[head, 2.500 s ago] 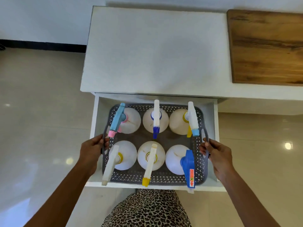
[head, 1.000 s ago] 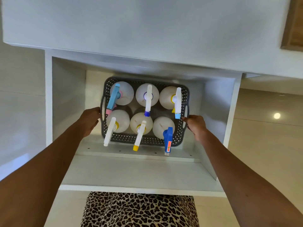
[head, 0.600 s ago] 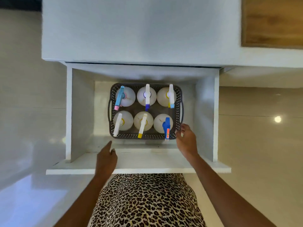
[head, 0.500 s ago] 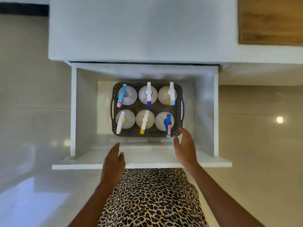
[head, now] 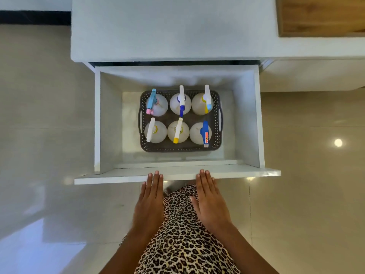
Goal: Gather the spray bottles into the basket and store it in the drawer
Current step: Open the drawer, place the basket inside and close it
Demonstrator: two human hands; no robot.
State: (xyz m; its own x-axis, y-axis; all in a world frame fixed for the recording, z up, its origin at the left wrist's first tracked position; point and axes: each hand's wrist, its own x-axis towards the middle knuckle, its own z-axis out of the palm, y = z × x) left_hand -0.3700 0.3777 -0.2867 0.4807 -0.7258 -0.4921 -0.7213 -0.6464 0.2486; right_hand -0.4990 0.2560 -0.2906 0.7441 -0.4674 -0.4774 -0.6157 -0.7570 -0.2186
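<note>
A dark grey perforated basket (head: pixel 180 148) rests on the floor of the open white drawer (head: pixel 97 123). Several white spray bottles (head: pixel 178 132) stand upright in it in two rows, with pink, blue, yellow and white trigger heads. My left hand (head: pixel 151 198) and my right hand (head: pixel 210 198) lie flat with fingers stretched out, their fingertips touching the drawer's front panel (head: pixel 110 177). Neither hand holds anything. Both are well clear of the basket.
The white cabinet top (head: pixel 169 28) spans the upper view, with a wooden board (head: pixel 320 16) at its right. Glossy beige floor tiles (head: pixel 39 135) lie on both sides of the drawer. My leopard-print clothing (head: pixel 183 234) fills the bottom middle.
Both hands let go of the basket, which now sits inside the drawer, and drew back to the drawer's front panel. The view also pulled back and higher.
</note>
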